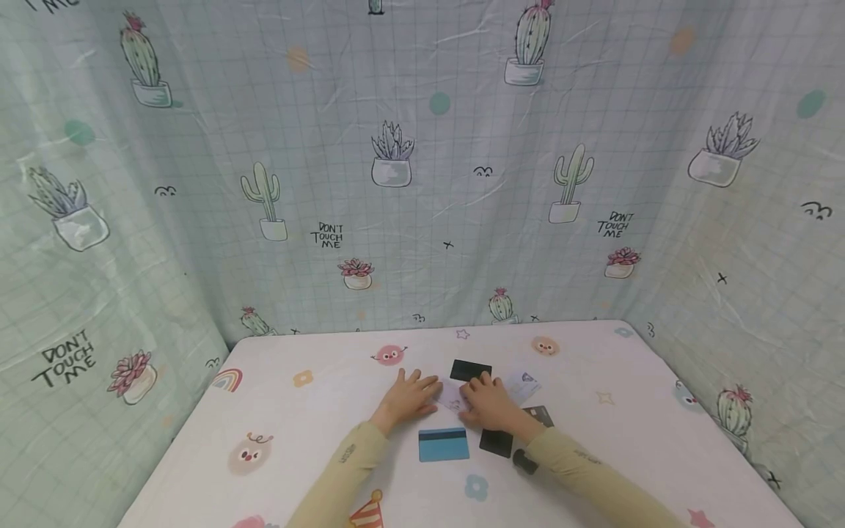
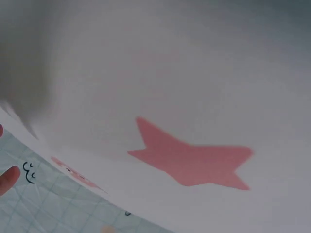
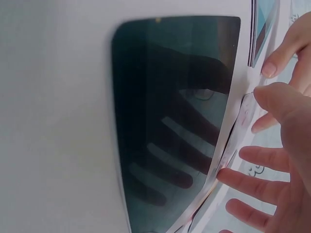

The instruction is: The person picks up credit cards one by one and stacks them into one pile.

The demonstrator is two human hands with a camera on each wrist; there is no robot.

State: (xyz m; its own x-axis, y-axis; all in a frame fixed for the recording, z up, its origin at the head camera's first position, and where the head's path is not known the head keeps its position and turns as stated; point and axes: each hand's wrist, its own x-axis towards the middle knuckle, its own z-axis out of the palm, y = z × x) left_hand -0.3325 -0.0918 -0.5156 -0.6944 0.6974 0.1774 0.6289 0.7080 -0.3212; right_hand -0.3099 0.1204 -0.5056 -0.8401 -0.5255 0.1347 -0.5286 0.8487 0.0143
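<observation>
A pale, lilac-tinted card (image 1: 452, 394) lies flat on the table between my two hands. My left hand (image 1: 407, 396) has its fingertips and thumb at the card's left edge, fingers loosely extended. From the other side my right hand (image 1: 490, 405) reaches its right edge; in the right wrist view its fingers (image 3: 257, 182) are spread and fairly straight, with fingertips right at the card. Just beyond lies a black card (image 1: 471, 369). Nearer me is a blue card (image 1: 444, 446) with a dark stripe. The left wrist view shows mostly tablecloth with a pink star.
A pale printed card (image 1: 524, 386) sits right of my right hand. Under or beside my right wrist are a black card (image 1: 496, 443), a dark card with a chip (image 1: 538, 415) and a small dark object (image 1: 524, 461). A cactus-print curtain (image 1: 422, 220) surrounds the table (image 1: 297, 425).
</observation>
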